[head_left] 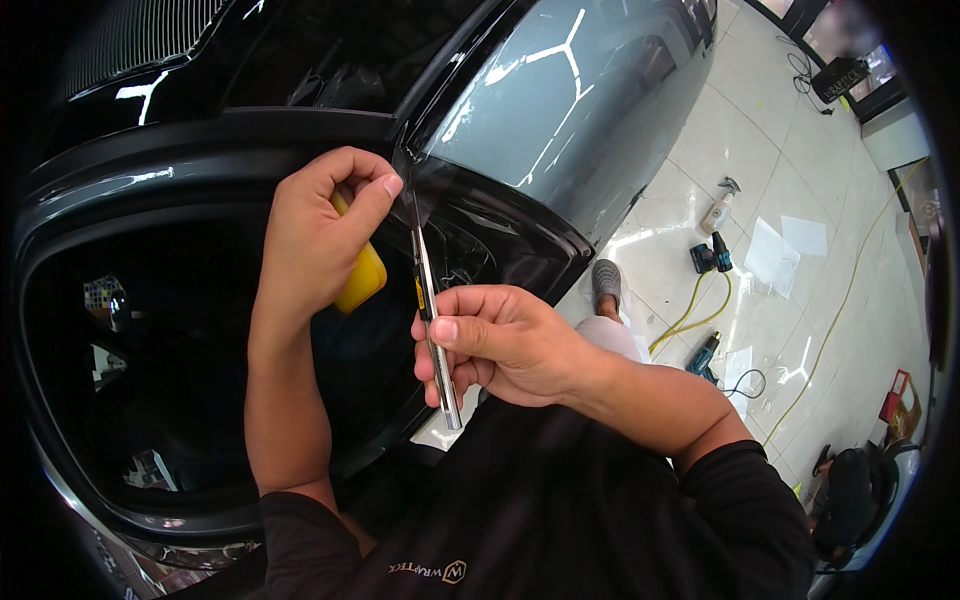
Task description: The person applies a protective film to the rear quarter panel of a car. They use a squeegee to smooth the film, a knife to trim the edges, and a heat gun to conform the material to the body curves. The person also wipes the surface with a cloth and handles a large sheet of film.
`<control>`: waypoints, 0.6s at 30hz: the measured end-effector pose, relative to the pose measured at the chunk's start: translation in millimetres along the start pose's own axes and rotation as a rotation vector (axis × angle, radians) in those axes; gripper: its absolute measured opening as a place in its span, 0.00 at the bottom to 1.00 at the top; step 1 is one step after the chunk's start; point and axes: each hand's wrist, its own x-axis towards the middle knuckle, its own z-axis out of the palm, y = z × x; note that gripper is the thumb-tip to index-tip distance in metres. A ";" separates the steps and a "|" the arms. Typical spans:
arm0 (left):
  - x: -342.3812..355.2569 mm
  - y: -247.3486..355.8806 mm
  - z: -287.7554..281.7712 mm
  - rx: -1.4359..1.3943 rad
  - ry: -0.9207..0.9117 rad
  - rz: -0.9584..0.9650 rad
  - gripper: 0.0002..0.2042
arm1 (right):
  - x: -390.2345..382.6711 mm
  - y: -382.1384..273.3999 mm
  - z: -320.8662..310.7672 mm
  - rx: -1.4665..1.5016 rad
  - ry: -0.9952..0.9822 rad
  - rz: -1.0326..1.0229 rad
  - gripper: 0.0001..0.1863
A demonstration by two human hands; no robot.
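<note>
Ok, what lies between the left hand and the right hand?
In the head view, the silver cutter runs from the right hand up toward the left hand; a yellow block juts from the left hand beside it.

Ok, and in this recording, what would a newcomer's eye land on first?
Probably the silver utility knife near the centre, held in the right hand, its tip beside the left hand's fingertips. Next, the bright yellow squeegee tucked under the left hand. Then the glossy grey-blue car panel at upper centre, streaked with white reflections.
</note>
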 end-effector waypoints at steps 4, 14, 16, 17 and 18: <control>0.4 -0.9 -1.9 -0.015 -0.002 -0.027 0.06 | -1.5 10.0 -7.9 -0.041 -0.006 0.069 0.12; -11.6 -12.5 6.6 -0.357 -0.093 -0.186 0.09 | -51.0 23.1 -44.4 -0.812 0.248 -0.223 0.11; -10.0 -20.1 8.6 -0.396 -0.144 -0.174 0.09 | -47.7 4.1 -33.8 -0.969 0.405 -0.343 0.11; -9.0 -26.4 11.6 -0.448 -0.129 -0.185 0.08 | -44.7 -4.2 -38.9 -1.035 0.380 -0.441 0.09; -9.4 -29.5 16.4 -0.492 -0.114 -0.194 0.08 | -40.0 -11.8 -44.8 -1.157 0.360 -0.512 0.10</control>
